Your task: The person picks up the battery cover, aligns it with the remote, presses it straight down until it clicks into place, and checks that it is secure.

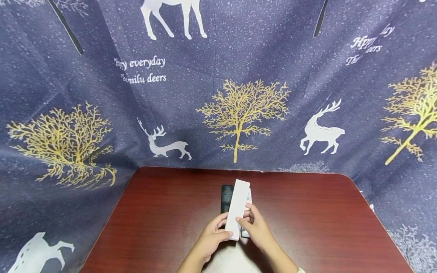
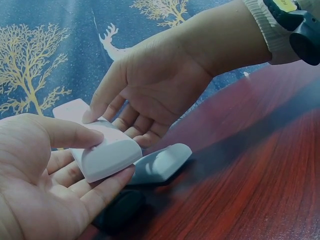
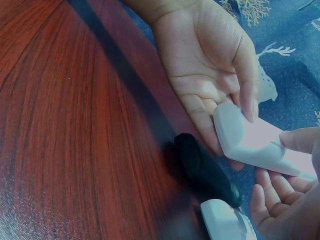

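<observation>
A long white remote control [image 1: 238, 206], its plain back turned up, is held in both hands above the table. My left hand [image 1: 212, 238] grips its near end, thumb on top and fingers underneath. Farther along, my right hand [image 1: 258, 228] pinches it from the right side with the thumb pressed on its back. In the left wrist view, a seam crosses the back of the white remote [image 2: 112, 157]. Beneath it lie a black remote control [image 1: 227, 194] on the left and a second white remote [image 1: 245, 233], partly covered, on the right.
The reddish-brown wooden table [image 1: 164, 212] has rounded far corners. Behind and beside it hangs a dark blue cloth [image 1: 191, 113] printed with deer and golden trees. A pale patch [image 1: 229, 261] shows between the forearms at the near edge.
</observation>
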The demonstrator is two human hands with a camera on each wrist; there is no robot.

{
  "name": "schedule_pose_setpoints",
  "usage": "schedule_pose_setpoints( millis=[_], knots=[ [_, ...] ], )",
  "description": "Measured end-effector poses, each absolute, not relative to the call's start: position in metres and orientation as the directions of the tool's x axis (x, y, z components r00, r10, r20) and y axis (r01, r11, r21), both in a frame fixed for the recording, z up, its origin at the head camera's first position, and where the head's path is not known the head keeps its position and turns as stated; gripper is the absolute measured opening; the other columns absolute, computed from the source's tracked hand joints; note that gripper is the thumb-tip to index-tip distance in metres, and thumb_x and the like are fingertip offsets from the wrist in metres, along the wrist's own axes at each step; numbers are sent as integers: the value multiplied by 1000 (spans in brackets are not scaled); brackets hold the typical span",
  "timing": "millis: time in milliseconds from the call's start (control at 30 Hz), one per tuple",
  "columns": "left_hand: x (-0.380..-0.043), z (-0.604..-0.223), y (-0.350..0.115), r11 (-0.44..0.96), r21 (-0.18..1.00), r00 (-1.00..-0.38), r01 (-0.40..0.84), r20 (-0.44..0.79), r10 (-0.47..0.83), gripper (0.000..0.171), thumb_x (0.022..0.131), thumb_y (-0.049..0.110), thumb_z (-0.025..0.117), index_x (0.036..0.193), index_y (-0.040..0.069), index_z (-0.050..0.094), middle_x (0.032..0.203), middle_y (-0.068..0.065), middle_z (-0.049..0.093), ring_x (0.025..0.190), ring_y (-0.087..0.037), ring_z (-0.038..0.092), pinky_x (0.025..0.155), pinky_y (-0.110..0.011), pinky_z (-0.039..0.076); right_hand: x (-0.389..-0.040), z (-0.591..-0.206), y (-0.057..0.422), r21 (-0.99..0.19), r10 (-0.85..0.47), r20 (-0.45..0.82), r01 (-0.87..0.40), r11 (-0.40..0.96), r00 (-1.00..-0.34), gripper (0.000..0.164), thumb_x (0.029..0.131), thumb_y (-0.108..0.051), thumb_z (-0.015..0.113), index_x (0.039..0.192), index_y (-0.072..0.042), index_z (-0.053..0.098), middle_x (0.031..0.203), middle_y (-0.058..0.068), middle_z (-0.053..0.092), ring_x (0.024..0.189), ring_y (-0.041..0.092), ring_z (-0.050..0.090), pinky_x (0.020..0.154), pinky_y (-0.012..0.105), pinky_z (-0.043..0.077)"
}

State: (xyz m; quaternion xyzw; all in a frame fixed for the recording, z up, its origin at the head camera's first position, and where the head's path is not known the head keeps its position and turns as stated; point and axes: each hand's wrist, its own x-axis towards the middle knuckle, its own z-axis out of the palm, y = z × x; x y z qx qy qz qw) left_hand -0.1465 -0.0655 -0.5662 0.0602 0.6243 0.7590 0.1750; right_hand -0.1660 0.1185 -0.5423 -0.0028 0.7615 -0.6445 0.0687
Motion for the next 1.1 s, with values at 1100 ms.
schedule_pose_setpoints(
  millis=[1100],
  knots=[
    [-146, -567, -64, -160, 967, -937, -198, -138, 322, 64, 91, 3, 65, 150, 0, 42, 140, -22, 56, 109, -23, 67, 87, -30, 59, -164, -543, 117, -983, -84, -87, 72, 168, -993, 55, 90, -16, 73, 139, -7, 51, 101, 11, 70, 88, 13, 65, 75, 24, 50]
  ],
)
